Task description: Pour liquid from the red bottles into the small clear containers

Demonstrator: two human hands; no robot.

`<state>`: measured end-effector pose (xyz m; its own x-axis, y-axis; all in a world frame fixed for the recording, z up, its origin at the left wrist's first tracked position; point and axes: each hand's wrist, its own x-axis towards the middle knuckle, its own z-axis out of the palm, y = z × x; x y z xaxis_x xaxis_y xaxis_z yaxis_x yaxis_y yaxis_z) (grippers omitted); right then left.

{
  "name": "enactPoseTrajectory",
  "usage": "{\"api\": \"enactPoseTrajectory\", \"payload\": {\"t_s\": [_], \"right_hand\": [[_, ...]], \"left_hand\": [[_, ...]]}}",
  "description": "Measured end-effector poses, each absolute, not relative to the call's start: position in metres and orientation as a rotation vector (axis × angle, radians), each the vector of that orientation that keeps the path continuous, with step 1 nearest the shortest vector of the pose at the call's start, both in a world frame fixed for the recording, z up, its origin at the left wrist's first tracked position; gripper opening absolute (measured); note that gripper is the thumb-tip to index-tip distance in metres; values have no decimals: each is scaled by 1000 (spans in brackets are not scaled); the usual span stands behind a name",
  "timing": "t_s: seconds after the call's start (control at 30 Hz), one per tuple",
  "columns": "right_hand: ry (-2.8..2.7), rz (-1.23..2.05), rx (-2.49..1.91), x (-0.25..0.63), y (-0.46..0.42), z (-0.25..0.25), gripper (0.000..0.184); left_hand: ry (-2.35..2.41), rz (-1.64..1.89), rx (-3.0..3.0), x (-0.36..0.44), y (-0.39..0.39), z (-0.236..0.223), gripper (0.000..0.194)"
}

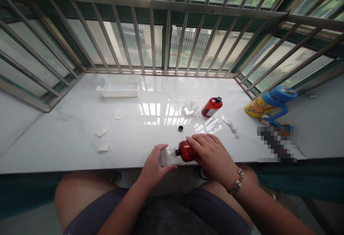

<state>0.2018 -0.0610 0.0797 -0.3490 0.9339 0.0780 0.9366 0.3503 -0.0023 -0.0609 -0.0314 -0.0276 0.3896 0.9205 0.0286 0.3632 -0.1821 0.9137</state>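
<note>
My right hand (211,152) is wrapped round a red bottle (187,151) with a black neck, tipped on its side with the mouth pointing left. The mouth is over a clear, square-looking container (169,156) near the front edge of the white counter. My left hand (156,161) grips that container from the left, thumb along the near side and fingers along the far side. Whether liquid is flowing cannot be made out. A small black cap (181,128) lies on the counter just beyond the bottle.
A second red bottle (211,107), black-capped, stands beside a clear faceted glass dish (190,108). A white basket (118,91) is at the back left. White pads (101,131) lie at left, a crumpled white strip (230,125) at right. A blue-and-yellow flask (264,104) stands far right; window bars line the back.
</note>
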Motion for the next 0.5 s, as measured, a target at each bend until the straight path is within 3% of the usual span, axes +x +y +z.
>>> {"api": "enactPoseTrajectory", "payload": {"t_s": [0.5], "right_hand": [[-2539,-85,-1759,200,-62,81,65]], "left_hand": [[1131,771,1758,-61,-31,-26,73]]}}
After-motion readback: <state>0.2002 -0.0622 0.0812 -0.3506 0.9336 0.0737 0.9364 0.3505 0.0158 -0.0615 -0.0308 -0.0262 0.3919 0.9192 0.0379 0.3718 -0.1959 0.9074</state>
